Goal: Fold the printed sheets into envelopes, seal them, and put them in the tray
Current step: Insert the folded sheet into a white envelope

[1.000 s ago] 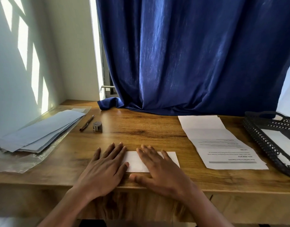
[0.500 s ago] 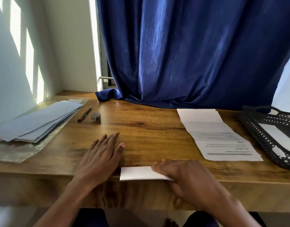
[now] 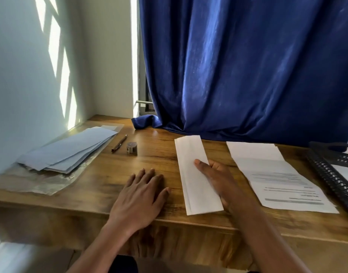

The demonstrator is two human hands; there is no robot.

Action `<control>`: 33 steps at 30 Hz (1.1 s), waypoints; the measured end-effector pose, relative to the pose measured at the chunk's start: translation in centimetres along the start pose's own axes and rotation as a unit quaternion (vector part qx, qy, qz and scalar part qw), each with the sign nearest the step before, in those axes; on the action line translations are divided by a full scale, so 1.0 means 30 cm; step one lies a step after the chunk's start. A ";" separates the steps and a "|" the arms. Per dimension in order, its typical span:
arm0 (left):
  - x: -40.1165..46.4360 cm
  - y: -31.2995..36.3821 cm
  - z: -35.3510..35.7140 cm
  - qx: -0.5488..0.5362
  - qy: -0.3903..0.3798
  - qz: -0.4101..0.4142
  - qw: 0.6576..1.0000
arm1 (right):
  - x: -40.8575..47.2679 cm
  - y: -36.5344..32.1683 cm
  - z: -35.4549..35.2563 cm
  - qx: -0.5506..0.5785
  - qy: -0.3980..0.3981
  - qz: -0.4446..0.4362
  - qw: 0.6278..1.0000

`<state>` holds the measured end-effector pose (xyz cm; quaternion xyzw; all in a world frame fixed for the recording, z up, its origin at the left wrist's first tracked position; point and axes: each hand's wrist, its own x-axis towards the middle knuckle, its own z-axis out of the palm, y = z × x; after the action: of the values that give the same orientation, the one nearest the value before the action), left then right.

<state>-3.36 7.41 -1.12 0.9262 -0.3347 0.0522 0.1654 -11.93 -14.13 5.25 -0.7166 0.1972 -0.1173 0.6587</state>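
**Folded sheet up in your right hand, left hand flat on the desk**

Your right hand (image 3: 222, 180) pinches the folded sheet (image 3: 196, 174) along its right edge, thumb on top, the other fingers tucked behind the paper. The sheet runs lengthwise away from you, near end over the desk's front edge, far end pointing at the blue curtain (image 3: 248, 66). Whether it touches the wood or is lifted clear, you cannot tell from here.

Your left hand (image 3: 139, 196) lies palm down on the wooden desk (image 3: 155, 160), fingers straight and loosely spread, gripping nothing, just left of the sheet with a strip of bare wood between them.

Open room: bare wood runs from your left hand up to the curtain's hem. Near the back sit a pen (image 3: 119, 143) and a small sharpener (image 3: 132, 148), side by side, apart from each other.

On the left, a fanned stack of blue envelopes (image 3: 69, 148) lies on a clear plastic wrapper (image 3: 41, 184), close to the wall.

On the right, the printed sheets (image 3: 277, 174), creased and opened flat, lie just beside your right hand. Past them, the black lattice tray (image 3: 330, 174) sits at the desk's right end, partly cut off by the frame; something white lies inside it, but what it is stays unclear.
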 end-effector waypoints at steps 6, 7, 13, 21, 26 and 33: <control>-0.001 -0.018 -0.017 -0.085 0.008 0.006 0.996 | 0.044 0.102 0.030 -0.076 0.031 -0.070 0.994; 0.000 -0.026 -0.033 -0.148 0.007 -0.007 0.989 | 0.047 0.113 0.023 -0.080 0.029 -0.078 0.993; 0.056 -0.155 -0.234 -0.314 0.143 -0.015 0.939 | 0.058 0.140 0.018 -0.095 0.038 -0.097 0.990; 0.201 -0.599 -0.452 -0.005 0.113 -0.153 0.982 | 0.068 0.161 0.031 -0.114 0.040 -0.113 0.986; 0.218 -0.715 -0.426 0.040 -0.007 -0.211 0.977 | 0.062 0.151 0.038 -0.098 0.031 -0.107 0.989; 0.239 -0.749 -0.415 0.081 0.025 -0.201 0.976 | 0.044 0.140 0.042 -0.076 0.023 -0.095 0.992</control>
<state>16.64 23.55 5.96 0.9832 -0.1324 0.0684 0.1055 -10.75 -13.83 0.83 -0.7771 0.1518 -0.1805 0.5835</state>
